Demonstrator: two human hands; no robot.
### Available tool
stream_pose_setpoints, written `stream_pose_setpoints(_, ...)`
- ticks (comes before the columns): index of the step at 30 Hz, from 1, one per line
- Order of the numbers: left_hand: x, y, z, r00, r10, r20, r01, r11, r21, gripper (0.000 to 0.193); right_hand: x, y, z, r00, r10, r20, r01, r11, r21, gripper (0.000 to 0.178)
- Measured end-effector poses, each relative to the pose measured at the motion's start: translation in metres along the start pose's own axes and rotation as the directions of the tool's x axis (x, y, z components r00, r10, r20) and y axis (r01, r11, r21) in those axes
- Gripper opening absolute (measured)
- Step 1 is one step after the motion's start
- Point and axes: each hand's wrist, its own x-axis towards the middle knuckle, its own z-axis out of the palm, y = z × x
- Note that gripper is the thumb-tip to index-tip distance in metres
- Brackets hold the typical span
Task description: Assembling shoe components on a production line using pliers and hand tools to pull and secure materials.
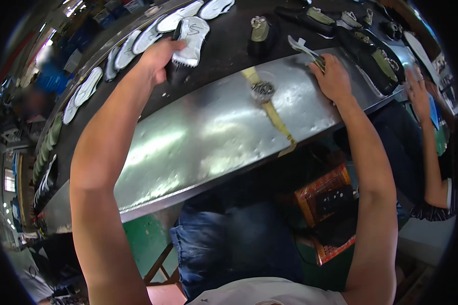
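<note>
My left hand (160,57) reaches to the far left and grips a black shoe (194,43). Its white, ragged-edged underside faces up, with a dark curved mark on it. In my right hand (335,79) is a pair of metal pliers (303,47), jaws pointing away from me to the far left; my fingers wrap round the handles. Between the hands, a small round dish of dark metal bits (263,91) sits on the shiny metal sheet (213,127). A yellow strip (275,119) runs beneath it.
White-bottomed shoe pieces (147,36) line the conveyor-like dark surface (224,48) at the far left. Several black shoes with olive linings, including one large pair (374,58), stand at the right. A co-worker's hand (418,94) is beside them. An orange-framed stool (323,195) is below the table.
</note>
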Motion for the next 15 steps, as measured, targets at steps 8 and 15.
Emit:
stream_pose_setpoints(8,0.141,-0.04,0.095,0.795,0.305,0.524,-0.356,-0.465,0.811,0.039,0.052,0.038,0.027,1.0,0.002,-0.022,-0.001,0.999,0.046,0.046)
stream_pose_setpoints(15,0.115,-0.042,0.055,0.283,0.751,0.596,-0.719,-0.245,0.651,0.039,0.055,0.029,0.018,0.998,0.055,0.031,-0.057,0.996,0.074,0.046)
